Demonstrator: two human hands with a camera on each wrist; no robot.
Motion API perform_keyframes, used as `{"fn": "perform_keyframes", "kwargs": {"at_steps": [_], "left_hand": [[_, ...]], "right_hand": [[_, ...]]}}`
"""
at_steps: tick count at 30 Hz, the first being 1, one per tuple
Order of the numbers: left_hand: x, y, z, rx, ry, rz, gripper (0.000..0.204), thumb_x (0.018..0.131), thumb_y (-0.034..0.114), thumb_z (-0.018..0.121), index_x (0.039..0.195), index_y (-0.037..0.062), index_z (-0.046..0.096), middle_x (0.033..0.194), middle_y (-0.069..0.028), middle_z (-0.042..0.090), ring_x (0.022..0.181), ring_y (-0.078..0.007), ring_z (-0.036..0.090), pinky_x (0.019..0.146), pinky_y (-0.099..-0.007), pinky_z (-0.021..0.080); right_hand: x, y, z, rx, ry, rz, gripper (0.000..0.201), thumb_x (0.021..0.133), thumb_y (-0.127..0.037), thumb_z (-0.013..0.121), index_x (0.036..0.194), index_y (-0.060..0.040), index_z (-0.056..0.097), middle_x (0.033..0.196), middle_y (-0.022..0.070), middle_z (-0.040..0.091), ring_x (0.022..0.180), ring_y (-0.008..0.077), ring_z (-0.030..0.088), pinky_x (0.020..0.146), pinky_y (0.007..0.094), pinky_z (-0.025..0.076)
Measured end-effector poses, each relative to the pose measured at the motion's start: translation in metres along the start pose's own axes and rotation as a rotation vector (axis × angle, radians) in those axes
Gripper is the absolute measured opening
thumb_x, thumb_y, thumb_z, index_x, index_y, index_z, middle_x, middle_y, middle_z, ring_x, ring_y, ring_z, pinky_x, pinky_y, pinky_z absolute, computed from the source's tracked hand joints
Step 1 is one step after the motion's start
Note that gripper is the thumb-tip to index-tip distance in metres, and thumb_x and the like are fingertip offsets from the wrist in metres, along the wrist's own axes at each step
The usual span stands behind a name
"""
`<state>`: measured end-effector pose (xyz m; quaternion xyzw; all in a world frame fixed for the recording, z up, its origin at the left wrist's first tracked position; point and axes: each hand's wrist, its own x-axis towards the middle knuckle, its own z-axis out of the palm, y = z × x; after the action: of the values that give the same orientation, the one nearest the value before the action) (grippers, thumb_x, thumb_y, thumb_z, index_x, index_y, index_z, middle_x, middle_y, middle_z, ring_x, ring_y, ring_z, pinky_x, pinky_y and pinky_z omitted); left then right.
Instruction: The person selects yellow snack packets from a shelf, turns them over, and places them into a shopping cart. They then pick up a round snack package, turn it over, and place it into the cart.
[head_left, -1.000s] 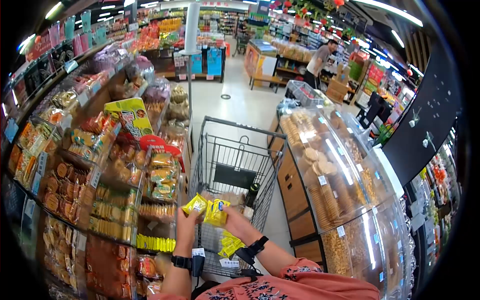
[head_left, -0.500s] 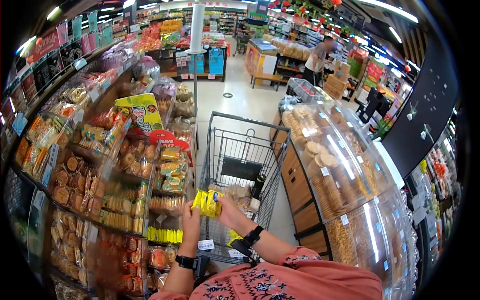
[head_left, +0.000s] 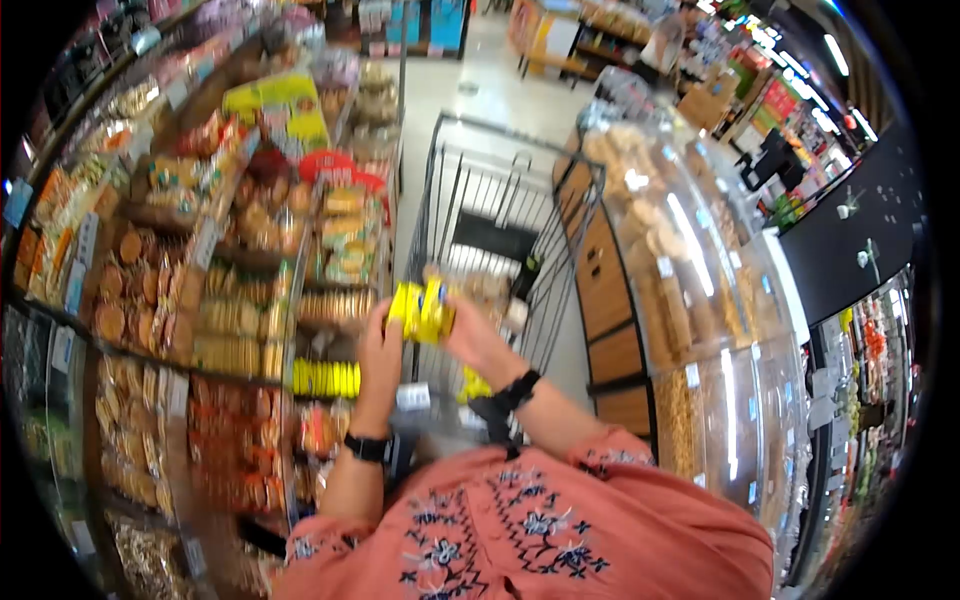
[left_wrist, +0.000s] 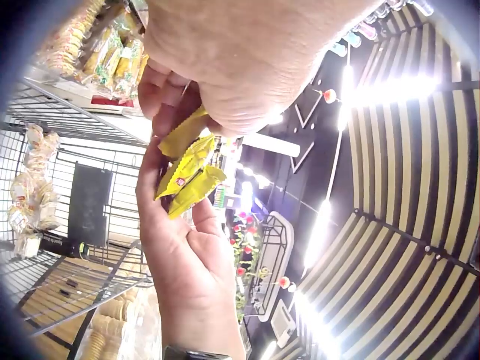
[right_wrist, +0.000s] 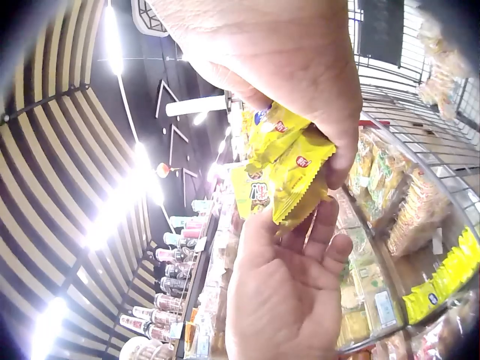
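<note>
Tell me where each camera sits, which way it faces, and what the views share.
Head: worn on the head, facing forward and down at the left hand, right hand, yellow packets, cart and packaged snacks; forearms and coral shirt show.
Left wrist: on that wrist, looking along the left hand to the yellow packets; the right hand shows opposite.
Right wrist: on that wrist, looking along the right hand to the yellow packets; the left hand shows opposite.
Shared by both wrist views: both hands, yellow packets, cart, striped ceiling.

This is a food shop. I can see a shopping cart (head_left: 495, 235), shelves full of packed snacks (head_left: 215, 300) with price tags, and clear bins of cookies (head_left: 690, 320).
</note>
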<state>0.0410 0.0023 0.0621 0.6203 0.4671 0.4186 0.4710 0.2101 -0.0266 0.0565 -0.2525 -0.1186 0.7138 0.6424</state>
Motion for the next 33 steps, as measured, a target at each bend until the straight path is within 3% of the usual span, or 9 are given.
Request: {"fn": "perform_keyframes", "kwargs": {"at_steps": [2, 4, 6, 15, 22, 33], "left_hand": [[0.003, -0.014, -0.001, 0.003, 0.002, 0.036, 0.037, 0.098, 0.019, 0.051, 0.130, 0.0018, 0.059, 0.104, -0.0135, 0.069, 0.089, -0.0208, 0.065, 0.078, -0.0336, 0.052], [0.001, -0.004, -0.003, -0.085, -0.031, -0.121, 0.038, 0.098, 0.020, 0.052, 0.131, 0.0035, 0.058, 0.100, -0.0090, 0.068, 0.082, -0.0128, 0.063, 0.066, -0.0280, 0.052], [0.000, -0.003, -0.002, -0.189, -0.044, -0.154, 0.037, 0.100, 0.019, 0.051, 0.133, 0.0025, 0.056, 0.103, -0.0023, 0.065, 0.075, -0.0063, 0.059, 0.059, -0.0216, 0.048], [-0.002, -0.010, -0.006, -0.377, -0.121, -0.204, 0.038, 0.099, 0.015, 0.049, 0.135, 0.0019, 0.049, 0.121, -0.0079, 0.062, 0.096, -0.0150, 0.065, 0.071, -0.0269, 0.053], [-0.006, -0.014, -0.004, -0.361, -0.129, -0.200, 0.036, 0.099, 0.015, 0.051, 0.133, 0.0004, 0.048, 0.118, -0.0087, 0.062, 0.095, -0.0146, 0.065, 0.071, -0.0264, 0.054], [-0.003, -0.019, -0.016, -0.497, -0.008, -0.260, 0.036, 0.098, 0.012, 0.049, 0.132, -0.0021, 0.047, 0.116, -0.0101, 0.062, 0.097, -0.0149, 0.065, 0.069, -0.0270, 0.057]], "right_hand": [[0.001, -0.001, 0.001, -0.026, 0.080, -0.001, 0.035, 0.106, -0.026, 0.039, 0.132, -0.0053, 0.050, 0.128, 0.0125, 0.063, 0.116, 0.0256, 0.063, 0.101, 0.0443, 0.050], [0.003, 0.001, -0.005, -0.009, 0.050, 0.000, 0.034, 0.106, -0.025, 0.039, 0.131, -0.0050, 0.050, 0.127, 0.0127, 0.063, 0.116, 0.0257, 0.063, 0.101, 0.0439, 0.050], [-0.002, -0.003, 0.002, -0.041, 0.070, 0.011, 0.034, 0.106, -0.024, 0.038, 0.130, -0.0044, 0.050, 0.126, 0.0129, 0.063, 0.116, 0.0261, 0.063, 0.101, 0.0443, 0.050], [-0.003, -0.002, 0.003, -0.025, 0.142, -0.009, 0.033, 0.105, -0.022, 0.042, 0.131, -0.0036, 0.049, 0.125, 0.0124, 0.062, 0.115, 0.0256, 0.062, 0.102, 0.0443, 0.048], [0.003, 0.007, -0.005, -0.002, 0.144, 0.008, 0.033, 0.104, -0.021, 0.043, 0.131, -0.0036, 0.051, 0.126, 0.0121, 0.062, 0.116, 0.0251, 0.061, 0.103, 0.0437, 0.047], [-0.002, 0.007, -0.010, -0.029, 0.121, 0.063, 0.038, 0.105, -0.025, 0.044, 0.136, -0.0052, 0.048, 0.131, 0.0121, 0.061, 0.121, 0.0273, 0.061, 0.103, 0.0482, 0.049]]}}
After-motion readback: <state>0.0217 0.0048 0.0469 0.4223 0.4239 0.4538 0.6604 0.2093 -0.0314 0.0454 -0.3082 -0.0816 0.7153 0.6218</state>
